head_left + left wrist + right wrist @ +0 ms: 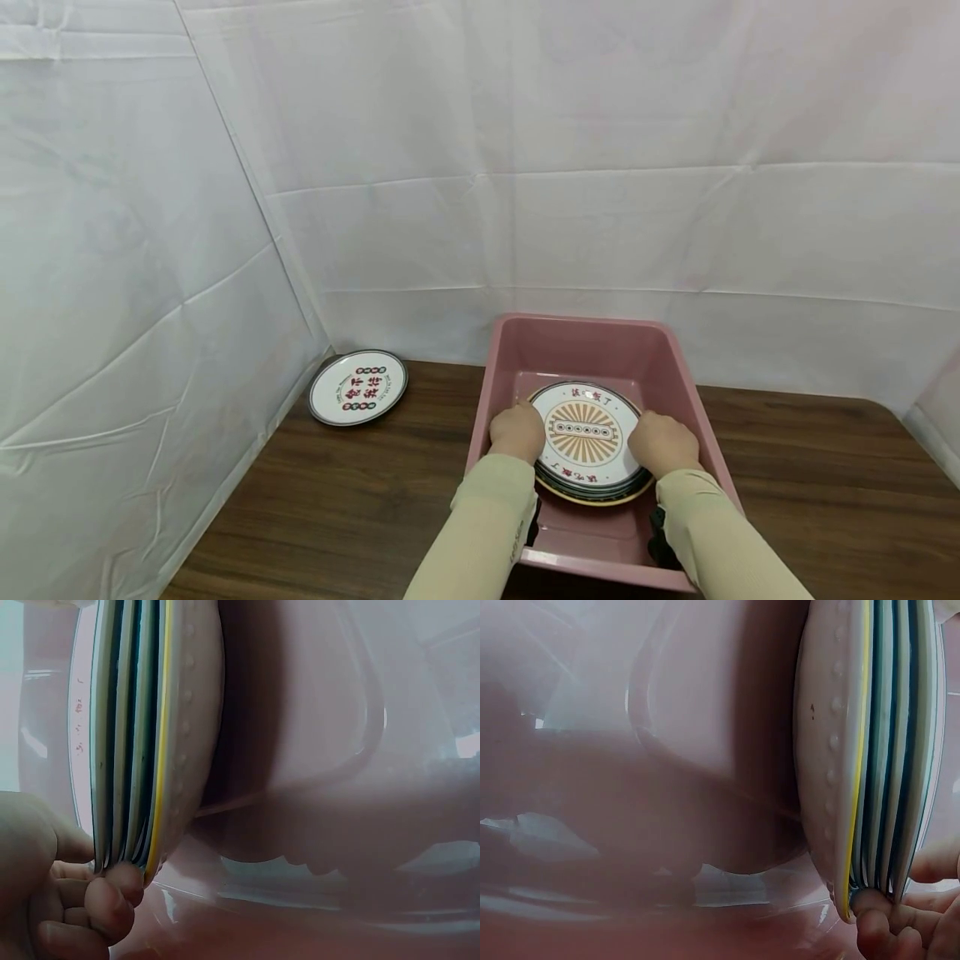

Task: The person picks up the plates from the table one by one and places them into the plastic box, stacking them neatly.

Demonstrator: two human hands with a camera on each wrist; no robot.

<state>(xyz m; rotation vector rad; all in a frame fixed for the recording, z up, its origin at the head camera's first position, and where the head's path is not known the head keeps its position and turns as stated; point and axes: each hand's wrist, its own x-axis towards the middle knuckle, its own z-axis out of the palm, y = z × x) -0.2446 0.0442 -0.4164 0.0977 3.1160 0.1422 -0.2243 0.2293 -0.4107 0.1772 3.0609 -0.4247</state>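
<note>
Inside a pink plastic tub is a stack of plates, the top one white with an orange sunburst and red characters. My left hand grips the stack's left rim, thumb over the top plate and curled fingers at the edges. Opposite it, my right hand holds the right rim in the same way. Several dark green-edged plates show in the left wrist view above a yellow-rimmed bottom plate. In the right wrist view, curled fingers press against the plate edges, close over the tub floor.
Left of the tub, a separate white plate with red characters and a dark rim lies on the brown wooden table. White cloth hangs behind and along the left side. The tub's walls rise around both hands.
</note>
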